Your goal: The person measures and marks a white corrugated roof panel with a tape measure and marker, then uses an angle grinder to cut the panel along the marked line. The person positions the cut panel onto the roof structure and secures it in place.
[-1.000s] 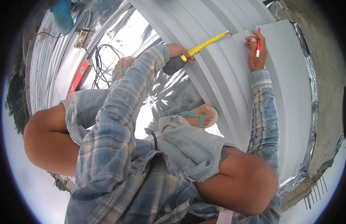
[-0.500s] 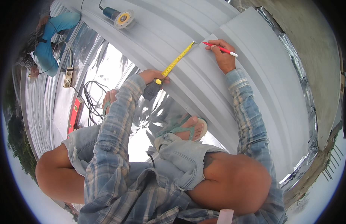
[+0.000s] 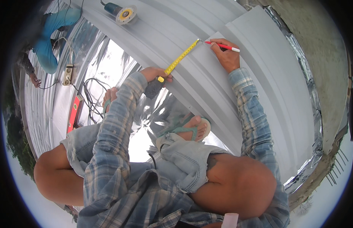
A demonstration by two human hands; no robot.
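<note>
My left hand (image 3: 156, 74) grips a black-and-yellow tape measure (image 3: 153, 89) at the lower edge of the grey ribbed metal sheet (image 3: 271, 87). Its yellow blade (image 3: 180, 57) stretches up and right across the ribs to a metal hook at the edge of an overlapping panel. My right hand (image 3: 226, 53) pinches a red marker (image 3: 229, 47) with a white end, its tip pointing left onto the sheet just beside the blade's hook. Both forearms are in plaid sleeves, over my bent knees and sandaled feet.
An angle grinder (image 3: 121, 14) lies on the upper sheet. On the left are a co-worker in blue trousers (image 3: 47, 49), a power strip (image 3: 69, 75), cables (image 3: 91, 97) and a red level (image 3: 74, 113) on shiny foil (image 3: 146, 125). A concrete ledge (image 3: 328, 57) edges the right side.
Since a second ago my right hand has turned the marker from upright to sideways and brought its tip to the tape's end. The view has shifted, bringing the grinder and more of the co-worker into sight.
</note>
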